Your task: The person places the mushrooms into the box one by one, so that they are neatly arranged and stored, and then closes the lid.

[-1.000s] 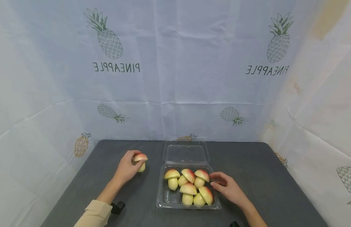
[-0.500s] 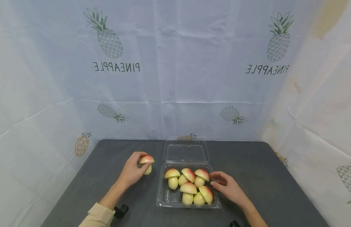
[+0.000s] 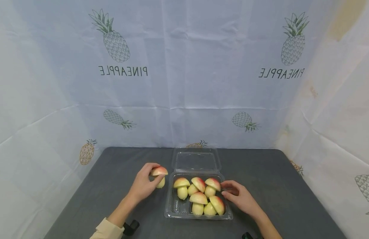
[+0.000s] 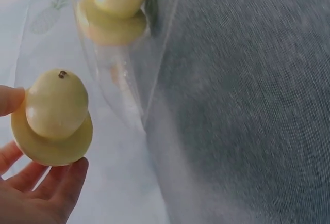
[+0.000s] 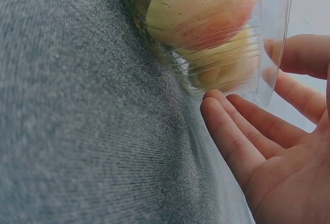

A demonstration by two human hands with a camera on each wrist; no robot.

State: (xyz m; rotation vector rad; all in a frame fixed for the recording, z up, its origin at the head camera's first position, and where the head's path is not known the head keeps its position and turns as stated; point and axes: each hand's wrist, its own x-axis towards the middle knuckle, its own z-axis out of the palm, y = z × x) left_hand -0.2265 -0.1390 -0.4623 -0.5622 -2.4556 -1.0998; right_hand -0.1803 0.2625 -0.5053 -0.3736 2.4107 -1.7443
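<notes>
My left hand [image 3: 143, 184] holds a mushroom-shaped yellow piece [image 3: 159, 171] with a red-blushed cap, just left of the clear plastic clamshell box [image 3: 182, 215]. In the left wrist view, thumb and fingers grip the cap's edge, and the pale stem [image 4: 58, 102] shows a small dark spot at its end. Several similar mushroom-shaped pieces [image 3: 198, 198] lie in the box in two rows, with a gap at its front left. Beside the box's right wall is my right hand [image 3: 240, 196]; its extended fingers [image 5: 234, 141] reach the ribbed wall in the right wrist view.
The box's clear lid [image 3: 196, 160] lies folded back behind it on the dark table [image 3: 256, 166]. White pineapple-print cloth [image 3: 202, 66] hangs around the back and sides. A black wrist device [image 3: 131, 228] sits at the left sleeve.
The left hand has moved right and slightly toward the front, carrying the mushroom-shaped piece closer to the box. My right hand and the box stay in place.
</notes>
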